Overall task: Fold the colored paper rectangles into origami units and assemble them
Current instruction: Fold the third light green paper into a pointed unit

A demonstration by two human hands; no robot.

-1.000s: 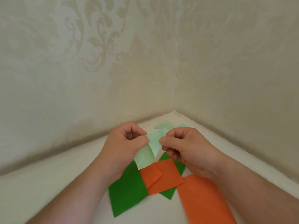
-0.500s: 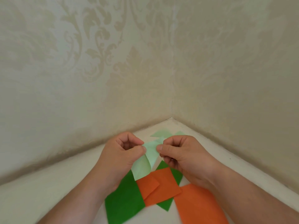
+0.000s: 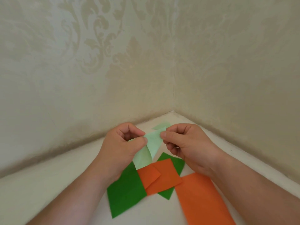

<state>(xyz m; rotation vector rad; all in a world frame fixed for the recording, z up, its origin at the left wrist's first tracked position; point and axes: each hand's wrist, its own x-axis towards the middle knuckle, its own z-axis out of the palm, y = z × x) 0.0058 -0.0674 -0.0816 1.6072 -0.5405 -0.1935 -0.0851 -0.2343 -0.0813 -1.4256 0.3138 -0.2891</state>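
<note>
Up above the white surface [image 3: 48, 184], near the far corner, both hands pinch a pale green paper [image 3: 153, 140]: the left hand [image 3: 125, 146] curls thumb and forefinger on its left edge, the right hand [image 3: 186, 143] on its right. Beneath lie dark green sheets [image 3: 126, 190] and orange sheets [image 3: 201, 200].

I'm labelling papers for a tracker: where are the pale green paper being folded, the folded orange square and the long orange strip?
pale green paper [image 3: 153, 141], head view, flat upper panel between the hands.
folded orange square [image 3: 168, 177], head view, its right half.
long orange strip [image 3: 201, 200], head view, its middle.
</note>
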